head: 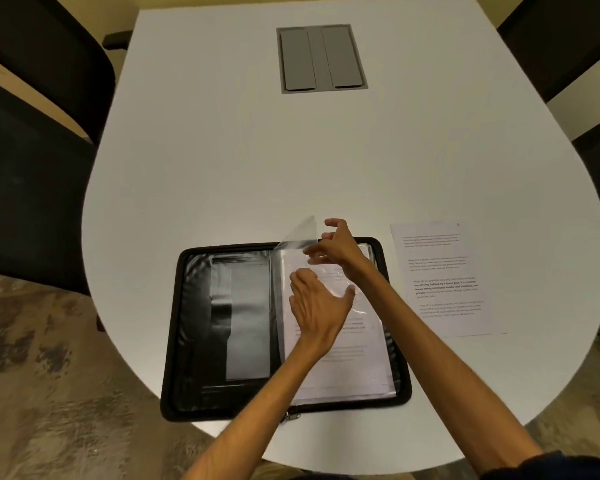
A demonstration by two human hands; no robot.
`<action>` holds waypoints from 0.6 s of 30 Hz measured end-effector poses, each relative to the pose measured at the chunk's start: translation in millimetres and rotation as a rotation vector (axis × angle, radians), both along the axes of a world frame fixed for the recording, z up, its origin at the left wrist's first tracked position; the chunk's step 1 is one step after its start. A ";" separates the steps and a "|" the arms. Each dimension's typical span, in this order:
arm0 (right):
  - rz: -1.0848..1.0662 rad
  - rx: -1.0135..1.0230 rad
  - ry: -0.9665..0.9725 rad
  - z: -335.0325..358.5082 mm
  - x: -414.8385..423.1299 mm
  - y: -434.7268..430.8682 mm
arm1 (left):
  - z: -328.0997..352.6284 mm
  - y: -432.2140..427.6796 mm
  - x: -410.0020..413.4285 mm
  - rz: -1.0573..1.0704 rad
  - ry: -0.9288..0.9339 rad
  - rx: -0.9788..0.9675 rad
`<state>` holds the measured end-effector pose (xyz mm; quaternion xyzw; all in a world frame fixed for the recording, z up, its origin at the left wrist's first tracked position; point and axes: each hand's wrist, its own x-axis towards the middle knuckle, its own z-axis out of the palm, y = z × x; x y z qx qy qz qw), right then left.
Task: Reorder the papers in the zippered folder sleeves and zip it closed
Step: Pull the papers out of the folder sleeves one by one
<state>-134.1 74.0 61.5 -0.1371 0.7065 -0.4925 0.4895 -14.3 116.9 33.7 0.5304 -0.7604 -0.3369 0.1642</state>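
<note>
Midway through: folder [174,327] lies unzipped low centre on the counter [291,161], one sheet [444,278] out at right; left hand [317,306] presses flat on papers [357,368], right hand [340,244] pinches a clear sleeve [302,232] up.

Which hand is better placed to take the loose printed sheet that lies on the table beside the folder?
Probably the right hand. The loose sheet lies right of the folder, on that hand's side. The left hand rests flat on the sleeved pages and would have to cross the right arm.

White rounded surface [257,168] holds a grey rectangular metal hatch [322,58] at twelve o'clock; black padded chair [32,150] at nine o'clock.
</note>
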 end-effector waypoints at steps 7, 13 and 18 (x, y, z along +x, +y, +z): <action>-0.023 -0.050 -0.131 19.0 50.7 -24.4 | 23.5 -35.6 66.9 0.150 0.103 -0.054; 0.106 -0.109 -0.124 1.7 102.3 -56.2 | 24.0 -80.0 153.6 0.298 0.114 -0.053; 0.302 -0.024 0.230 -38.5 148.9 -54.8 | 12.4 -109.0 213.3 0.336 0.081 -0.053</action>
